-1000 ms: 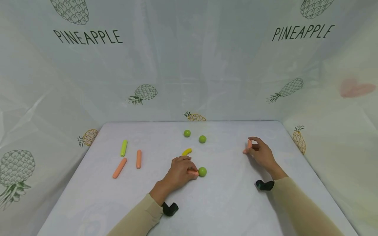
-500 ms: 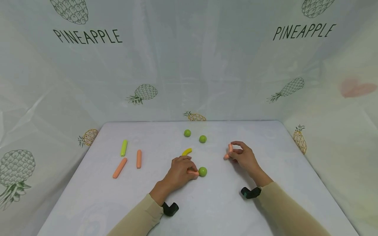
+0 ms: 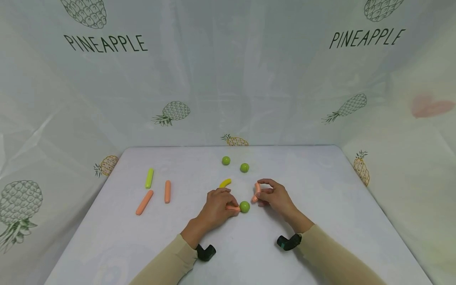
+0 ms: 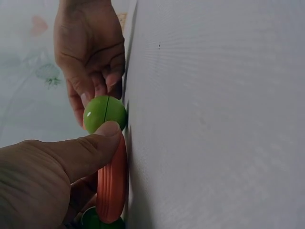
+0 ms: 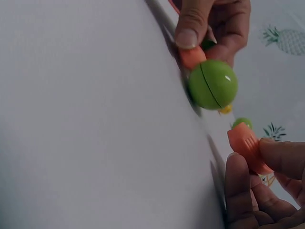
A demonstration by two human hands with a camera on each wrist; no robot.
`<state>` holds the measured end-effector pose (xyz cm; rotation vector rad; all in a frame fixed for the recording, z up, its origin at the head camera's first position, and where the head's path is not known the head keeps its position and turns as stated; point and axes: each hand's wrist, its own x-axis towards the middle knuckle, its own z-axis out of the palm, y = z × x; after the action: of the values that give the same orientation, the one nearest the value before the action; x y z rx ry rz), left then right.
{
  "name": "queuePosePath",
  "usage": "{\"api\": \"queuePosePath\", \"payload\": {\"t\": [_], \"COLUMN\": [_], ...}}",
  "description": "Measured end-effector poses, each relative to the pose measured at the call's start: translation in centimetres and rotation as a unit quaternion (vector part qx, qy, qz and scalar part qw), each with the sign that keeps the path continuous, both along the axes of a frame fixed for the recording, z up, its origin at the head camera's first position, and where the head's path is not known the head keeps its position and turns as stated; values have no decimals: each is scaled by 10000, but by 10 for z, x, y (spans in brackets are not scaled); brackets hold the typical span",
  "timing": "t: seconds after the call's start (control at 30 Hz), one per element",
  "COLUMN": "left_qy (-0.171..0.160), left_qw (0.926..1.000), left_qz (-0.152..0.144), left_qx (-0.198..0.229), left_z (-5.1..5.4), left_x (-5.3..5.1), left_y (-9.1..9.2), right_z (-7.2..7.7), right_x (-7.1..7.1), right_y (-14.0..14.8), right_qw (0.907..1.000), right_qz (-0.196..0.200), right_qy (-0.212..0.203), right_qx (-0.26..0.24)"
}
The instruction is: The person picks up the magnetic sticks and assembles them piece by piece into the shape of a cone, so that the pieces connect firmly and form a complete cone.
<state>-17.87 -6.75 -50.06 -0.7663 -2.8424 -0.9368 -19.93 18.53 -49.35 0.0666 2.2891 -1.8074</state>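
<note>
In the head view, my left hand (image 3: 216, 208) pinches a curved, ridged orange piece (image 4: 112, 188) low on the table. One end of that piece meets a green ball (image 3: 244, 206), which has a thin seam. Another green round thing (image 4: 97, 218) shows at the piece's other end in the left wrist view; the hand hides it from the head view. Just right of the ball, my right hand (image 3: 279, 198) holds a second curved orange piece (image 5: 249, 149) between thumb and fingers. A gap separates this piece from the ball.
A yellow curved piece (image 3: 225, 183) lies beyond my left hand, partly covered by it. Farther back are two green balls (image 3: 226, 160). On the left lie a lime stick (image 3: 149, 178) and two orange sticks (image 3: 168, 192). A pineapple-print sheet (image 3: 228, 79) surrounds the white table (image 3: 117, 237).
My right hand has travelled left and nearer across the table with its orange piece, ending beside the green ball. The left hand stays in place, still pinching its piece.
</note>
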Motion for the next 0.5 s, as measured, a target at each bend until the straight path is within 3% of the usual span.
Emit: {"api": "queuePosePath", "payload": {"t": [0.5], "left_qy": [10], "left_qw": [9997], "left_qz": [114], "left_qx": [-231], "left_z": [2], "left_x": [6], "left_y": [7], "right_z": [-1], "right_x": [2], "right_y": [-12], "right_qw": [9988], "right_qz": [396], "right_qy": [27], "right_qx": [-296]}}
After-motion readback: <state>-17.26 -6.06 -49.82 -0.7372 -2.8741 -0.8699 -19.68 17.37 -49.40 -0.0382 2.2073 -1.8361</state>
